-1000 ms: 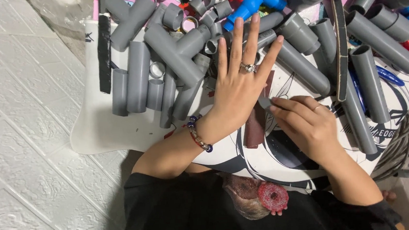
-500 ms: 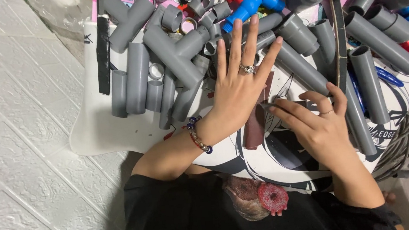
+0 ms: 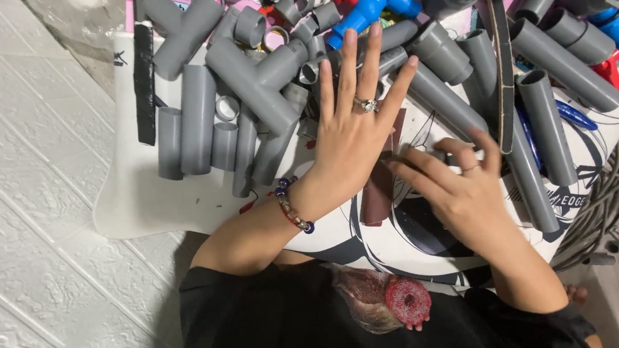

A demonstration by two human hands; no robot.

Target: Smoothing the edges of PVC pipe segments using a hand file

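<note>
My left hand [image 3: 354, 137] lies flat with its fingers spread, pressing a brown sandpaper strip [image 3: 377, 194] onto a printed white mat [image 3: 142, 202]. It wears a ring and a beaded bracelet. Its fingertips reach the heap of grey pipe pieces [image 3: 198, 116]. My right hand [image 3: 459, 199] sits just right of it. Index and thumb pinch the strip's right edge under my left palm, while the other fingers are lifted and spread. Most of the strip is hidden beneath my left hand.
Grey T-fittings [image 3: 250, 79], a blue elbow [image 3: 370, 7] and long grey tubes [image 3: 545, 126] crowd the mat's far half. A thin dark strip [image 3: 501, 70] lies across the tubes, another [image 3: 144, 84] at the left edge. Grey cables [image 3: 618, 172] hang on the right. White tiled floor [image 3: 33, 218] lies on the left.
My right hand has slid left toward my left palm and its outer fingers have lifted and spread. My left hand has stayed flat on the strip. The view has shifted slightly.
</note>
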